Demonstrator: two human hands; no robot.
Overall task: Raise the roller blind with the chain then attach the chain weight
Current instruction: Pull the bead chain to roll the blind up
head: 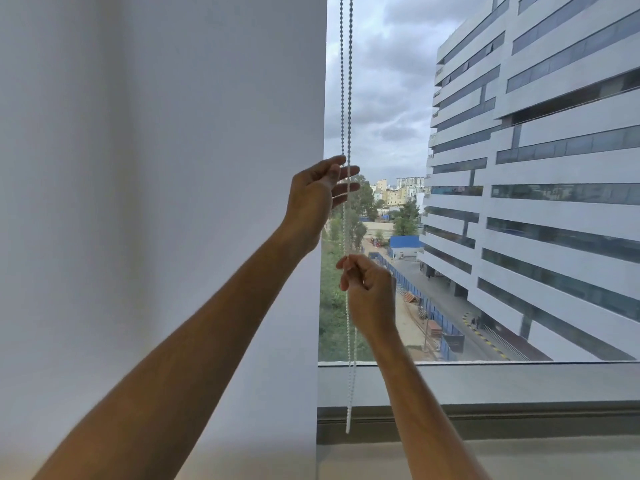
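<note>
White beaded chain (346, 98) hanging vertical — left hand (313, 199) above, right hand (367, 289) pinching

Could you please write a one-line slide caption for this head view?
Left hand high and right hand low grip the bead chain beside a white roller blind.

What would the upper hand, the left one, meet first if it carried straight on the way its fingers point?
The left hand points rightward, fingers already around the bead chain. Beyond the chain, likely the window pane; depth is unclear.
</note>
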